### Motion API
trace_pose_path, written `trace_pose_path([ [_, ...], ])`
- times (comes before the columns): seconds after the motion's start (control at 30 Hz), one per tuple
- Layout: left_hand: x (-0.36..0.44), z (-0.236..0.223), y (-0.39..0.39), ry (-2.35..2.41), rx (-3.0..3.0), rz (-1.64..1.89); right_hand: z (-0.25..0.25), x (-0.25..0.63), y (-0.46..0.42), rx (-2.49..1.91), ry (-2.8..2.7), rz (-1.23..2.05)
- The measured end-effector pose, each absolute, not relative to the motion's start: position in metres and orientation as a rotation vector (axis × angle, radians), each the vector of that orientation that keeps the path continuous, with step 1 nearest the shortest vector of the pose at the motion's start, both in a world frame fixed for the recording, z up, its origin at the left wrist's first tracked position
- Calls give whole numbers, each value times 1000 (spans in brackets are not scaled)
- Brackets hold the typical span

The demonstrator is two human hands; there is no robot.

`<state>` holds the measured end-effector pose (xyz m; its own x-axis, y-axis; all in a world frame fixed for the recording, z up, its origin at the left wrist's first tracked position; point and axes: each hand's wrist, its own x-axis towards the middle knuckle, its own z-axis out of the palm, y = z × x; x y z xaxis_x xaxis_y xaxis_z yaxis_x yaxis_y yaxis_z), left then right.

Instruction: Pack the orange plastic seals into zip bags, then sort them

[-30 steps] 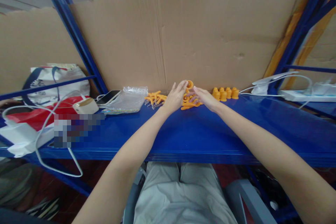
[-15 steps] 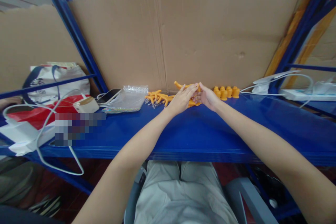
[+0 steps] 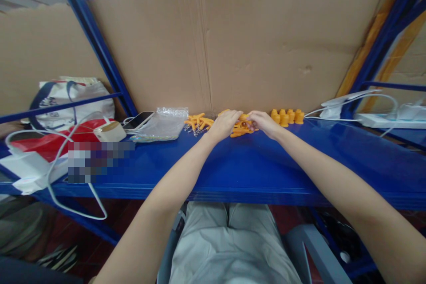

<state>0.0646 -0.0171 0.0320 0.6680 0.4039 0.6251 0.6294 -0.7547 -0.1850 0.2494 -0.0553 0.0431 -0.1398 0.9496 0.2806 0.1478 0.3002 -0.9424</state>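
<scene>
I read the right grip (image 3: pixel 264 125) as pinching an orange piece (image 3: pixel 245 117) at the fingertips, beside loose orange parts (image 3: pixel 241 132) on the blue counter (image 3: pixel 253 164). The left grip (image 3: pixel 224 126) adjoins the same piece; I cannot tell its closure. Orange cup-shaped parts (image 3: pixel 284 120) stand to the right.
</scene>
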Motion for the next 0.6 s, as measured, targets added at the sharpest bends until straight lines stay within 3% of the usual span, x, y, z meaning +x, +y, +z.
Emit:
trace_pose_path([
  [0.27, 65, 35, -21, -871, -2516, -637, 40, 256, -51, -1127, -1728, 874],
  [0.6, 64, 31, -20, -929, -2509, -604, 40, 268, -49, -1218, -2242, -186],
])
